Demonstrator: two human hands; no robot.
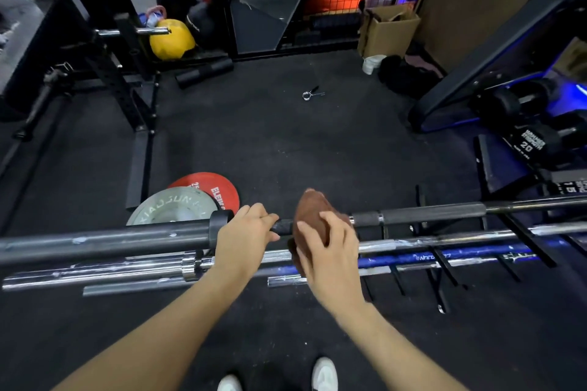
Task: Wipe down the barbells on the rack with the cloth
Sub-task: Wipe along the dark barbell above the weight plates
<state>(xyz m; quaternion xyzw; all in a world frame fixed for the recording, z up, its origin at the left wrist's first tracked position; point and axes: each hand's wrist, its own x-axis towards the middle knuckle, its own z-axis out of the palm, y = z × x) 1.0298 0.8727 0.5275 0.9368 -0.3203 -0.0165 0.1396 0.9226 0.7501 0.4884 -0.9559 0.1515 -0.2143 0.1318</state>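
— Two white shoes (324, 374) sit at the bottom edge, closest of all, on the black floor (270, 143). What are the arms doing above them?

— Both reach forward to the top barbell (104, 240), the dark grey one lying across the rack (440, 267). The left hand (243, 240) has its fingers curled over the bar just beside the collar, thumb underneath, so it grips the bar.

— And the right hand (330, 251)?

— Just to the right of the left one, nearly touching it. Its fingers are bent round a brown cloth (313, 216), which is bunched around the same bar. So it holds the cloth against the bar; part of the cloth sticks up beyond the fingertips and part hangs below the palm.

— Where are the other bars?

— Under both hands, lower on the rack: a chrome barbell (444, 240) and a blue barbell (444, 257), running side by side with the top one.

— Anything past the hands?

— Beyond the left hand, a grey plate (173, 206) lies overlapping a red plate (212, 189) on the floor. Farther out, well apart from both hands, a small spring clip (310, 94). Far left, a yellow ball (171, 39). Off to the right of the right hand, black dumbbells (533, 140), one marked 20.
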